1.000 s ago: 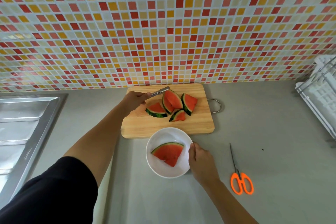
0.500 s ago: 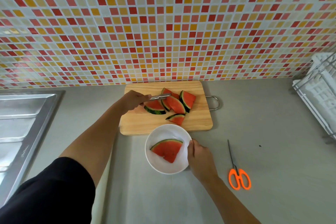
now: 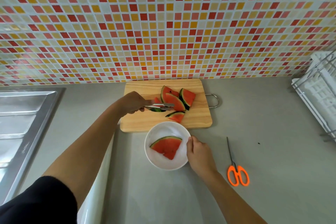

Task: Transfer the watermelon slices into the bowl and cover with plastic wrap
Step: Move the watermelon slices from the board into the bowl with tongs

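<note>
A white bowl [image 3: 160, 130] sits on the grey counter in front of a wooden cutting board [image 3: 143, 123]. One watermelon slice [image 3: 167, 146] lies inside the bowl. Several more slices [image 3: 175, 102] are grouped on the board. My left hand [image 3: 133, 102] holds metal tongs [image 3: 162, 106], whose tips close around a middle slice on the board. My right hand [image 3: 197, 151] grips the bowl's right rim. A roll of plastic wrap [image 3: 99, 172] lies on the counter, partly hidden under my left arm.
Orange-handled scissors [image 3: 237, 174] lie on the counter to the right of the bowl. A steel sink [image 3: 20, 120] is at the left. A white dish rack [image 3: 318, 89] stands at the right edge. A tiled wall rises behind the board.
My left hand has swung the tongs from behind the slices down onto a middle slice, which has shifted slightly. My right hand stays on the bowl.
</note>
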`<state>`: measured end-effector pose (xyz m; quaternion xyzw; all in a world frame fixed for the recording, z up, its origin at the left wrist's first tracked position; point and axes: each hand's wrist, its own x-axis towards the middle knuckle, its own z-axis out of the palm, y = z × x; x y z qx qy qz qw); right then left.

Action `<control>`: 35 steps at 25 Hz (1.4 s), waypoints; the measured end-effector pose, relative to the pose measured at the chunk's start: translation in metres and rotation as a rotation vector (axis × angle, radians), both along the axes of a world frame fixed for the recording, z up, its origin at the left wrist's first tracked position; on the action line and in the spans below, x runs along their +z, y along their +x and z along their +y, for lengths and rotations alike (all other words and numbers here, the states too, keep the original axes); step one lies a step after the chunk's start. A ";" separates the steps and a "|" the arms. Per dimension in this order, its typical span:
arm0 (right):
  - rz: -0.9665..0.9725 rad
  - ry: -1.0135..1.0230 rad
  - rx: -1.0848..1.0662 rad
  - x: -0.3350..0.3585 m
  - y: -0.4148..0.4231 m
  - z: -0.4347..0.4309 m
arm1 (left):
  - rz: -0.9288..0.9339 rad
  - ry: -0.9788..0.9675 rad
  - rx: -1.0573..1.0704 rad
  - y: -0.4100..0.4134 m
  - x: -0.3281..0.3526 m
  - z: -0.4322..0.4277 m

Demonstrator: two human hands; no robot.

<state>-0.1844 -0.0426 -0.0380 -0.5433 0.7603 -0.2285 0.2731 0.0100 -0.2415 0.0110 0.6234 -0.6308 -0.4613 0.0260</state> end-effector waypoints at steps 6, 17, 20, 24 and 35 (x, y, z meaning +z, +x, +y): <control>0.010 -0.001 0.012 0.002 0.001 0.002 | 0.015 -0.133 0.095 -0.023 -0.023 0.017; 0.022 -0.034 -0.005 -0.004 0.000 0.001 | 0.238 -0.036 0.300 -0.023 -0.023 0.036; 0.001 -0.036 -0.009 -0.005 -0.001 0.001 | 0.298 -0.073 0.269 -0.011 -0.005 0.042; -0.030 -0.037 -0.020 -0.004 -0.002 0.000 | 0.316 -0.069 0.003 0.026 0.025 0.069; -0.048 -0.036 -0.011 -0.002 -0.002 0.002 | -0.105 -0.189 -0.575 0.004 0.023 0.094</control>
